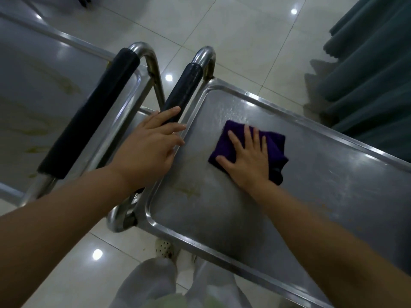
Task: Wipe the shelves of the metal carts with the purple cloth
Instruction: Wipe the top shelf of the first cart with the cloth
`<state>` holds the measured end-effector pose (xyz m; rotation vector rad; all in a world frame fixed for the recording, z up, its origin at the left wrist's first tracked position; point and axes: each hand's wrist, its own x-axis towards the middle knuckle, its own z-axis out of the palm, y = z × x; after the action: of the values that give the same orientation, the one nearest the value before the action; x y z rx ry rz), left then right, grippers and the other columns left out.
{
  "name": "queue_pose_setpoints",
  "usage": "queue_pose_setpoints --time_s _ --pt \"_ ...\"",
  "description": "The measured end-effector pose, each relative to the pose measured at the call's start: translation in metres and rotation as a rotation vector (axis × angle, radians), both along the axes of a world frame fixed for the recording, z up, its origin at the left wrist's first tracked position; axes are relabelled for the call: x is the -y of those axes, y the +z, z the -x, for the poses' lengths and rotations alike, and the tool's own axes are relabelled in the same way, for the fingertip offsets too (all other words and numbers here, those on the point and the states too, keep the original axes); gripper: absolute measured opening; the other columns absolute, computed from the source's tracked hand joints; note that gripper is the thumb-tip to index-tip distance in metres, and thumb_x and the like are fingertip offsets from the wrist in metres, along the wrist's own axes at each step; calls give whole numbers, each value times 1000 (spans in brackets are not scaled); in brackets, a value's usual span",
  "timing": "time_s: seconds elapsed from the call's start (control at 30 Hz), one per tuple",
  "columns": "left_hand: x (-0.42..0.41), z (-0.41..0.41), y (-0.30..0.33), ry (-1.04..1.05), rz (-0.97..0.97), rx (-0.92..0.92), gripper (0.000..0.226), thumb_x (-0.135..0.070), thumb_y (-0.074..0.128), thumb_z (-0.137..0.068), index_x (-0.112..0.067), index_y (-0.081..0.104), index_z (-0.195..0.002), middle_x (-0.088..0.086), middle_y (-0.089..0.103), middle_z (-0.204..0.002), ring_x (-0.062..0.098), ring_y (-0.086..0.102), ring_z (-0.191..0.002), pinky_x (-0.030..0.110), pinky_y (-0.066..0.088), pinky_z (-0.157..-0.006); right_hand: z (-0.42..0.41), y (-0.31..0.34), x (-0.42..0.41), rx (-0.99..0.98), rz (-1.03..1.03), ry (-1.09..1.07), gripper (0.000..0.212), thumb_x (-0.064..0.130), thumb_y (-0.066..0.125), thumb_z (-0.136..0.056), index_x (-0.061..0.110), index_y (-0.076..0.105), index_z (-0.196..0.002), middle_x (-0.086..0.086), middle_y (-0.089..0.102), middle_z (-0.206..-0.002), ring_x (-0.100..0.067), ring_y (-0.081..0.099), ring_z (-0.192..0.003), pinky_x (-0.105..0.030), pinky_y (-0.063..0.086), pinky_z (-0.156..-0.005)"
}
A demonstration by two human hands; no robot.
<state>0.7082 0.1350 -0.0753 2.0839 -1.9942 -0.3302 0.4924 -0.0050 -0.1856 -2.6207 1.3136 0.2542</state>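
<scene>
Two metal carts stand side by side. On the top shelf of the right cart (222, 218) lies a folded purple cloth (275, 147), and my right hand (249, 156) presses flat on it with fingers spread. My left hand (151, 143) rests on the black padded handle (186, 85) of that cart, fingers straight and reaching the shelf's raised left rim. A yellowish smear (189, 191) marks the shelf nearer to me than the cloth. The left cart's top shelf (44, 90) shows several yellowish streaks.
The left cart's black padded handle (93, 112) runs close beside the right cart's. Dark green curtains (373, 74) hang at the upper right. Glossy pale floor tiles (233, 30) surround the carts. My legs and a pale shoe (164, 250) are below the shelf's near edge.
</scene>
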Motion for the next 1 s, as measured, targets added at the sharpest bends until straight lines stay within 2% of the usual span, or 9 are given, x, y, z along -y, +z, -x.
queue_pose_setpoints --time_s 0.17,0.3,0.43,0.6,0.7,0.77,0.87,0.93,1.0 --pt "0 -2 -3 -9 15 -11 23 -18 55 -85 -21 71 -102 0 57 -133 13 12 -143 44 16 -116 -20 2 81 -10 23 -90 79 76 24 -88 38 3 -153 -4 -13 -162 -25 -18 -147 -47 -9 -119" --pt "0 -4 -6 -6 32 -9 21 -15 59 -84 -21 71 -100 -1 58 -131 13 15 -143 41 16 -115 -22 0 78 -26 22 -91 78 75 20 -89 37 0 -154 -5 -17 -161 -26 -19 -146 -47 -9 -119" --pt "-1 -3 -4 -4 35 -32 22 -11 59 -85 -19 71 -102 0 57 -132 7 12 -141 36 14 -114 -9 0 18 -14 -3 4 76 74 18 -89 38 -4 -153 -6 -19 -160 -26 -21 -146 -46 -12 -118" --pt "-2 0 0 20 33 -67 23 -9 57 -87 -19 70 -103 0 55 -135 6 9 -141 35 11 -113 20 2 -105 -22 -123 211 77 74 22 -89 42 -13 -150 -5 -28 -157 -28 -26 -144 -46 -18 -115" --pt "-4 2 2 48 28 -91 24 -9 55 -88 -18 69 -105 0 54 -136 4 7 -139 35 8 -113 33 -2 -170 25 -133 304 80 72 31 -86 39 3 -153 -9 -8 -162 -31 -11 -147 -49 -5 -115" --pt "-4 2 2 56 37 -116 24 -10 54 -88 -17 69 -104 0 54 -136 5 8 -140 39 13 -114 35 -6 -183 54 -134 322 80 72 35 -86 37 9 -153 -9 -1 -162 -31 -5 -148 -49 -1 -114" --pt "-3 -2 -1 55 28 -128 25 -12 51 -87 -18 69 -103 -2 55 -135 4 8 -140 42 19 -114 22 -7 -158 47 -90 335 78 71 33 -87 38 9 -153 -8 -4 -162 -31 -6 -148 -47 -6 -116" --pt "-3 -3 -3 48 29 -125 25 -14 50 -86 -19 69 -102 -2 55 -135 3 9 -141 41 20 -114 6 -8 -120 26 -97 296 77 72 29 -88 42 -3 -151 -5 -18 -160 -27 -19 -146 -46 -17 -115" --pt "-2 -4 -5 49 27 -128 24 -13 51 -87 -20 70 -101 -3 55 -134 4 11 -141 41 21 -114 -12 -10 -75 12 -74 226 76 73 24 -89 44 -12 -149 -2 -26 -157 -24 -27 -144 -45 -18 -115"
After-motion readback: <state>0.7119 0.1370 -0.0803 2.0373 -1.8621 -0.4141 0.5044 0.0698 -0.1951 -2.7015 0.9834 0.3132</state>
